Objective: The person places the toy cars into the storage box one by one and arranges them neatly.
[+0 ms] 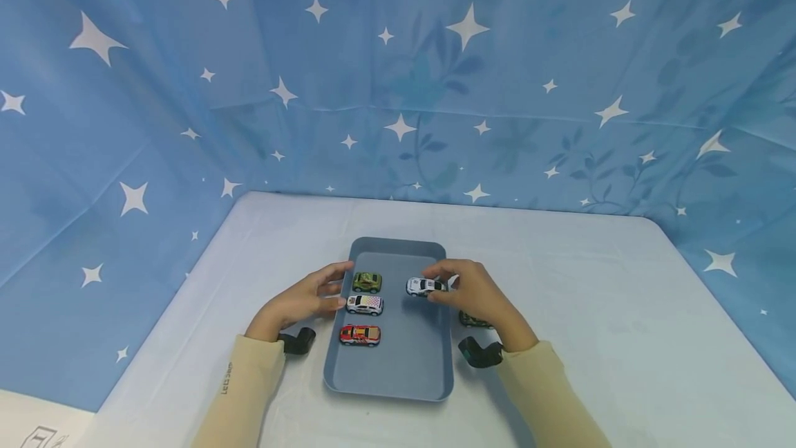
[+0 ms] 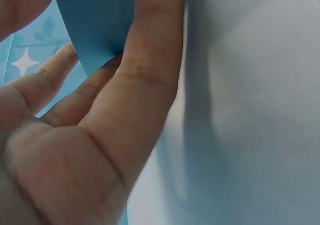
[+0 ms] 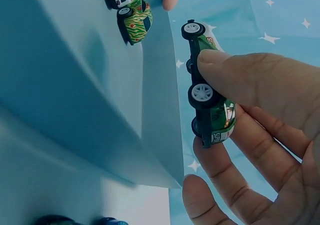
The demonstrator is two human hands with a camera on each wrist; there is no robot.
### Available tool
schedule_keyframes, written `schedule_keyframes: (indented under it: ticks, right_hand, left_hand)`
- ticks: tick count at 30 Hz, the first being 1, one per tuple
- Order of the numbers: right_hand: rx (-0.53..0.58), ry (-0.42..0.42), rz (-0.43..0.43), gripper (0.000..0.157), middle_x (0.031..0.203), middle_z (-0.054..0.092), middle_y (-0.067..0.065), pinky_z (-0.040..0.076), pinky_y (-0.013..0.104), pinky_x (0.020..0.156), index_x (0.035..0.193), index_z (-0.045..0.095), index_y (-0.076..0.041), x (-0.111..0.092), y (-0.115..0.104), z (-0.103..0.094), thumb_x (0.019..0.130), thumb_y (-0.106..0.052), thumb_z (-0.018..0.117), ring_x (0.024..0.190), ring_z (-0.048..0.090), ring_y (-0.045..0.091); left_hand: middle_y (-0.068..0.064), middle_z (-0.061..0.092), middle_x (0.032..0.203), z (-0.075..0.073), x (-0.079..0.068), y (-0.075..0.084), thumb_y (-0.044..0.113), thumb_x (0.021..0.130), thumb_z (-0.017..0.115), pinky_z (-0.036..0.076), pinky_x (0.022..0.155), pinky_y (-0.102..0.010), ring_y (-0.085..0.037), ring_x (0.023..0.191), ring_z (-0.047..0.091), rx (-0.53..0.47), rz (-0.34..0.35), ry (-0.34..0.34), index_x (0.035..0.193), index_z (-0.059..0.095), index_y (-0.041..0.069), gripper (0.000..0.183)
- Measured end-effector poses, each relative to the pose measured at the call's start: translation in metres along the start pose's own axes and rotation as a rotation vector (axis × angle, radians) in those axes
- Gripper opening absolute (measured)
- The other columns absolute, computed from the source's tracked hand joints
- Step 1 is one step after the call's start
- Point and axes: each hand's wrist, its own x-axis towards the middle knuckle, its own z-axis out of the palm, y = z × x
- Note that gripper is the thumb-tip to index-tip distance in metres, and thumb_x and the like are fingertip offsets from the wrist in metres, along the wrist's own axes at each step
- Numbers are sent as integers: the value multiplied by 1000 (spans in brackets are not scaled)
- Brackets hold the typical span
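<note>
My right hand point(image 1: 468, 290) pinches a white-and-green toy car point(image 1: 425, 287) between thumb and fingers, over the right side of the blue-grey tray point(image 1: 404, 372). In the right wrist view the car's point(image 3: 216, 116) dark underside and white-hubbed wheels face the camera. Against the tray's left rim, my left hand point(image 1: 307, 299) rests with loosely extended fingers. Down the left side of the tray stand three toy cars: a green patterned one point(image 1: 367, 282), a white one with a checked roof point(image 1: 365, 305) and a red one point(image 1: 360, 335).
A dark green camouflage toy car point(image 1: 475, 320) lies on the white table point(image 1: 597, 310) just right of the tray, partly hidden by my right wrist. Blue star-print cloth point(image 1: 398, 88) hangs behind the table and along its sides.
</note>
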Motion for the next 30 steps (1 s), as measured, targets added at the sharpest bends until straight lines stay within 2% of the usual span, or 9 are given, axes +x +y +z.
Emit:
schedule_keyframes:
  ticks: [6, 16, 23, 30]
  right_hand:
    - [-7, 11, 4, 31, 117, 79, 10, 57, 38, 83, 117, 81, -2, 7, -4, 5, 87, 0, 88, 94, 66, 19]
    - [-16, 27, 76, 32, 118, 79, 11, 59, 38, 77, 119, 80, -1, 12, -10, 8, 88, 1, 87, 97, 67, 23]
    - [-27, 36, 130, 31, 118, 78, 10, 61, 44, 83, 117, 81, -4, 19, -16, 11, 87, 1, 87, 106, 68, 29]
    - [-46, 26, 129, 30, 119, 78, 11, 61, 47, 85, 116, 81, -3, 25, -17, 16, 87, 1, 88, 109, 71, 33]
  left_hand:
    - [-34, 23, 172, -1, -1, 0, 11, 106, 72, 42, 116, -67, -59, 156, 26, -3, -9, 3, 170, 24, -1, 82]
    - [-35, 23, 172, 0, -1, -1, 12, 105, 74, 43, 115, -67, -60, 156, 26, -3, -7, 2, 170, 24, 0, 83]
    - [-35, 23, 172, 0, -1, -1, 11, 105, 74, 45, 114, -67, -59, 156, 27, -5, -13, 4, 171, 24, 0, 84]
    - [-34, 23, 172, -1, 1, -2, 12, 105, 73, 43, 115, -68, -59, 157, 25, -11, -21, 2, 171, 24, 1, 83]
